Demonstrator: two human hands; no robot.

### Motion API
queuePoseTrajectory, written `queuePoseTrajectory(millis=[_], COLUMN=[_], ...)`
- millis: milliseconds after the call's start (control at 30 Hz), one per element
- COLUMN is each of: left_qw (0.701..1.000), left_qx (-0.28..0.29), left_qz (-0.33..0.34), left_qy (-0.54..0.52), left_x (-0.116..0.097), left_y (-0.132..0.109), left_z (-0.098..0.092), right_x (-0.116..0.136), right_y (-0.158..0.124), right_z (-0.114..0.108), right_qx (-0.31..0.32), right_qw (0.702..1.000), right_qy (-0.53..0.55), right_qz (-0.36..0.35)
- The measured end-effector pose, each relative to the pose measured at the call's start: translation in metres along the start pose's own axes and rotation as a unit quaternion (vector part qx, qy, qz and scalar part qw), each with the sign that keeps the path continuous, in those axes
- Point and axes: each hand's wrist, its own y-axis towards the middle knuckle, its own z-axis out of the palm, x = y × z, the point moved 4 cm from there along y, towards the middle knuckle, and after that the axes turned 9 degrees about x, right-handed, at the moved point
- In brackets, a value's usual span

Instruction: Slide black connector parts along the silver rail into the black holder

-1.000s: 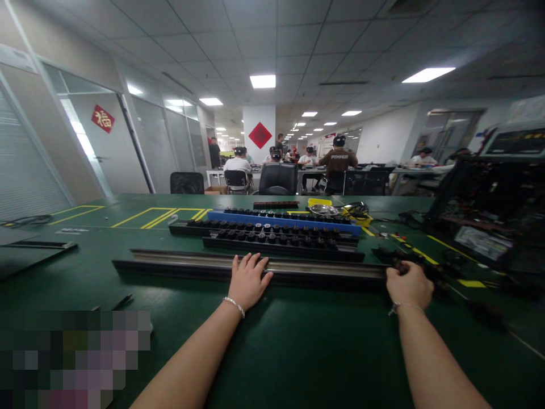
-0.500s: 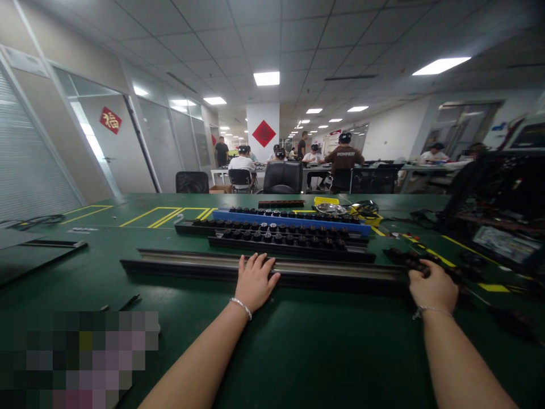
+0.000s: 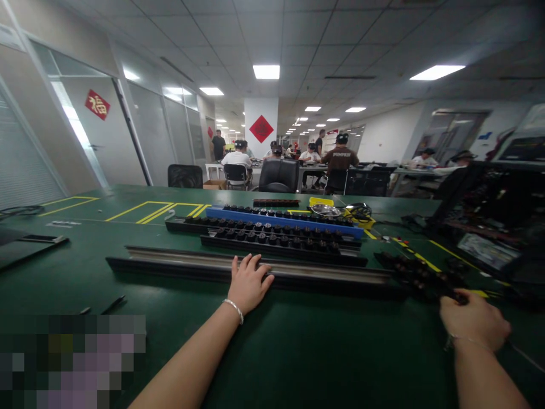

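Observation:
A long dark metal rail (image 3: 179, 262) lies across the green bench in front of me. My left hand (image 3: 249, 282) rests flat on the rail's near edge with fingers stretched out. My right hand (image 3: 473, 321) is out to the right, fingers curled over the near end of a black strip (image 3: 415, 271) studded with round knobs that runs diagonally from the rail's right end. Behind the rail lie two black strips (image 3: 276, 241) carrying rows of knobs and a blue strip (image 3: 283, 218) with more knobs.
A metal dish (image 3: 324, 209) and a yellow tray (image 3: 320, 201) sit behind the strips. Dark equipment with a screen (image 3: 489, 221) stands at the right. A flat black bar (image 3: 36, 240) lies far left. Several people sit at tables in the background, behind office chairs (image 3: 277, 176).
My right hand has slid right and towards me along the knobbed strip, away from the rail's end. My left hand has stayed on the rail.

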Motion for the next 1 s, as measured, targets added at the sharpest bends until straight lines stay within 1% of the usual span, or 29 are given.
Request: queuePoseTrajectory(millis=[100,167,200,267,300,333,367,433,467,500,567,600,633,667,733,833,1000], left_qw=[1.000,1.000,1.000,0.999,0.999,0.999,0.999,0.999,0.999,0.999,0.999,0.999,0.999,0.999,0.999,0.999,0.999], left_qx=[0.006,0.009,0.010,0.011,0.009,0.007,0.003,-0.003,-0.005,-0.005,-0.005,-0.005,-0.005,-0.005,-0.005,-0.004,0.000], left_qz=[-0.008,-0.015,-0.019,-0.025,-0.026,-0.026,-0.025,-0.022,-0.021,-0.020,-0.017,-0.015,-0.013,-0.010,-0.008,-0.013,-0.019], left_qy=[-0.011,-0.017,-0.020,-0.024,-0.025,-0.026,-0.027,-0.030,-0.032,-0.035,-0.039,-0.042,-0.043,-0.044,-0.045,-0.046,-0.051], left_x=[0.000,-0.001,-0.001,-0.002,-0.003,-0.003,-0.004,-0.004,-0.004,-0.004,-0.003,-0.002,-0.002,-0.001,0.000,0.001,0.000], left_y=[0.003,0.006,0.007,0.010,0.011,0.012,0.014,0.017,0.018,0.020,0.022,0.023,0.023,0.024,0.025,0.026,0.030], left_z=[0.000,0.000,0.001,0.001,0.002,0.002,0.002,0.003,0.004,0.004,0.005,0.006,0.006,0.007,0.008,0.009,0.010], right_x=[0.003,0.011,0.016,0.029,0.039,0.052,0.069,0.109,0.130,0.151,0.187,0.201,0.212,0.220,0.228,0.229,0.225], right_y=[-0.011,-0.020,-0.024,-0.028,-0.029,-0.028,-0.026,-0.022,-0.020,-0.018,-0.013,-0.011,-0.012,-0.011,-0.010,-0.009,-0.008], right_z=[-0.003,-0.007,-0.010,-0.017,-0.019,-0.021,-0.020,-0.016,-0.013,-0.008,0.007,0.016,0.027,0.034,0.044,0.051,0.044], right_qx=[0.075,0.098,0.095,0.057,0.032,0.012,0.009,0.029,0.044,0.069,0.150,0.209,0.271,0.298,0.332,0.343,0.330], right_qw=[0.996,0.993,0.993,0.997,0.999,1.000,0.996,0.978,0.967,0.956,0.935,0.920,0.897,0.885,0.868,0.857,0.856], right_qy=[0.013,0.009,0.008,0.013,0.016,0.018,0.017,0.027,0.036,0.041,0.015,-0.018,-0.058,-0.073,-0.094,-0.094,-0.063], right_qz=[0.055,0.067,0.070,0.054,0.026,-0.021,-0.084,-0.205,-0.247,-0.283,-0.320,-0.330,-0.344,-0.349,-0.357,-0.372,-0.392])
